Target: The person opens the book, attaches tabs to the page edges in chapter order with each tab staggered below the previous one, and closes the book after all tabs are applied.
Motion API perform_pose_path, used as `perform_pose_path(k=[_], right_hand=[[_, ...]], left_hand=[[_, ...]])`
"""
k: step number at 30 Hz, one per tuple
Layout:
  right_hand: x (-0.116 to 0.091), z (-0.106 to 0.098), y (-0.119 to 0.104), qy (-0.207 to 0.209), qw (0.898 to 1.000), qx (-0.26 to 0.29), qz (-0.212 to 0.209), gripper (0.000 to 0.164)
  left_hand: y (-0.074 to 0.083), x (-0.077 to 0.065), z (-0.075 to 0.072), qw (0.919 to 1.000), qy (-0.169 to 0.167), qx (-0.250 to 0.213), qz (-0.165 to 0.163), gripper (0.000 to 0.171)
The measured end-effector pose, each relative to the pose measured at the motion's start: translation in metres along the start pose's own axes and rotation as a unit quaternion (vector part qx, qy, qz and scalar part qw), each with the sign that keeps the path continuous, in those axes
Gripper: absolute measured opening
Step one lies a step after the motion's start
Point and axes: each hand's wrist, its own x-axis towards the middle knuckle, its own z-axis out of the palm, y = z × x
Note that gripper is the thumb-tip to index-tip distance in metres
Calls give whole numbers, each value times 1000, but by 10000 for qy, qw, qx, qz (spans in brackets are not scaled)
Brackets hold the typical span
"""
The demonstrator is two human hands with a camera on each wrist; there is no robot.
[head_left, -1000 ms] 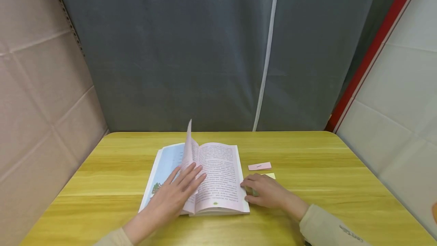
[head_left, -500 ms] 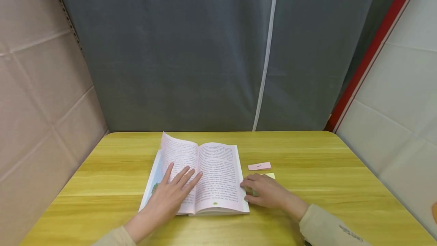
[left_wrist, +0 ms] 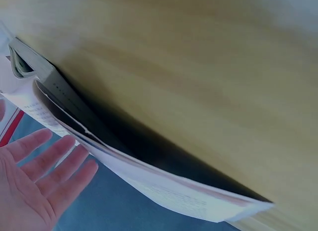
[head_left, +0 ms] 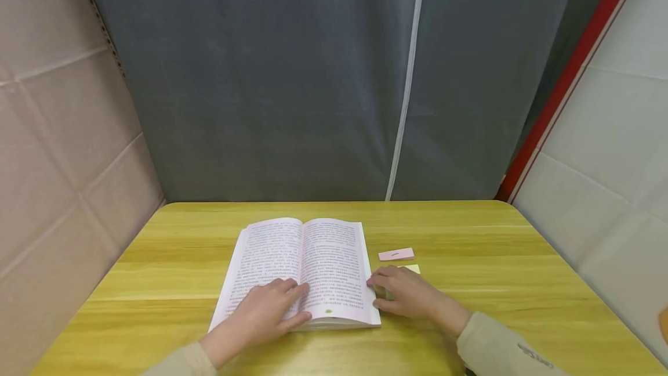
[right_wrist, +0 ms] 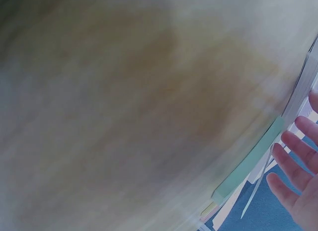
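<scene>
An open book [head_left: 331, 260] with small printed text lies flat on the wooden table, both pages down. Across the lower part of its left page and the centre fold, my left hand [head_left: 266, 313] rests with loosely bent fingers. My right hand [head_left: 404, 292] touches the book's right edge, its fingertips along the margin. Under the right palm is a green paper slip [right_wrist: 248, 161], mostly covered in the head view. In the right wrist view the right fingers [right_wrist: 293, 169] look nearly straight. A yellow slip [head_left: 414, 268] shows partly behind the right hand.
A pink slip [head_left: 396, 255] with a dark dash lies behind the yellow one, right of the book. The table [head_left: 449, 231] ends at a dark grey curtain [head_left: 271, 103]. Pale panels stand to the left and right, the right one edged in red.
The raised page has swung to the left and now lies flat, covering the blue picture page. My left hand has come down toward the book's lower edge. The right hand stays put.
</scene>
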Motion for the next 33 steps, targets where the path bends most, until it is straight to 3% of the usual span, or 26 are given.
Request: perform_pose_path(k=[5,10,17,25,33], right_hand=[[0,0,-1,-14,10000,-3,42,34],[0,0,-1,66,10000,-20,-15,33],[0,1,0,318,9992,-107,-226,33],[0,0,-1,114,9999,-19,-120,31],[-1,-2,-3,33,10000,47,-66,31]], left_hand=[[5,3,1,9997,-179,-66,-172,60],[5,6,5,9996,-135,160,-174,67],[5,7,6,9997,-15,223,-106,65],[1,4,3,9999,142,38,-88,63],[-4,-3,-1,9991,355,235,66,63]])
